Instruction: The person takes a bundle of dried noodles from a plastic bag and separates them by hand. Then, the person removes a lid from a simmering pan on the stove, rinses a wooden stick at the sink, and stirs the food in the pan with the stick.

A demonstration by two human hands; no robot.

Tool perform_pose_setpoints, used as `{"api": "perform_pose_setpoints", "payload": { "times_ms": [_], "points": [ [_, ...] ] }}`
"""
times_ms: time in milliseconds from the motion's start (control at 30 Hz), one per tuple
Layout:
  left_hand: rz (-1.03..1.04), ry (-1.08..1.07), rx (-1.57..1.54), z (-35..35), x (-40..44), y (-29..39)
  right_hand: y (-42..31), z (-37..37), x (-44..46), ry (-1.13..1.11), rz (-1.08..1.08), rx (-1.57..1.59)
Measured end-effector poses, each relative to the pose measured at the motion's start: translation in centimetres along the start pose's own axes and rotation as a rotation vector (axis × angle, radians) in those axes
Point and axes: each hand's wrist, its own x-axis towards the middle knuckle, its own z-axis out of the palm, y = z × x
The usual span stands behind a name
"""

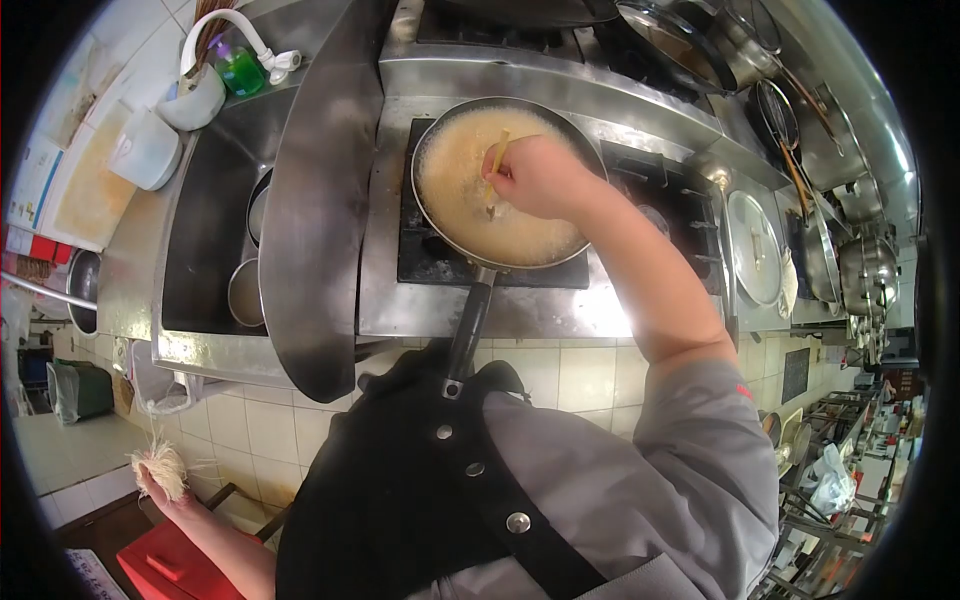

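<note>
A wide pan (484, 267) with a black handle sits on the stove, full of pale, foamy liquid (455, 180). Over the liquid, my right hand (535, 177) is closed around a thin yellowish stick (490, 190) whose lower end reaches the liquid. Far off to the lower left, my left hand (165, 490) has its fingers wrapped round a bundle of thin pale strands (161, 470), some of them hanging loose at the edges.
A metal divider (318, 200) stands left of the stove. Beyond it are a sink (200, 215) with pots, a white faucet (240, 20) and a green soap bottle (240, 70). More pans (675, 45) and a round lid (755, 248) lie right and behind.
</note>
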Motion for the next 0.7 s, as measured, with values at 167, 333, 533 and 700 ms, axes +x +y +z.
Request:
{"api": "perform_pose_setpoints", "payload": {
  "times_ms": [167, 333, 533, 700],
  "points": [
    [-0.020, -0.013, -0.024, -1.0, 0.1, 0.0, 0.1, -0.3, -0.1, 0.082, 0.086, 0.078],
    [0.049, 0.084, 0.038, -0.5, -0.1, -0.1, -0.8, -1.0, 0.3, 0.005, 0.147, -0.031],
    [0.047, 0.036, 0.077, -0.7, -0.3, 0.3, 0.3, 0.9, 0.3, 0.027, 0.130, 0.044],
    [0.242, -0.016, 0.329, 0.8, -1.5, -0.8, -0.1, -0.3, 0.4, -0.012, 0.160, 0.036]
  ]
}}
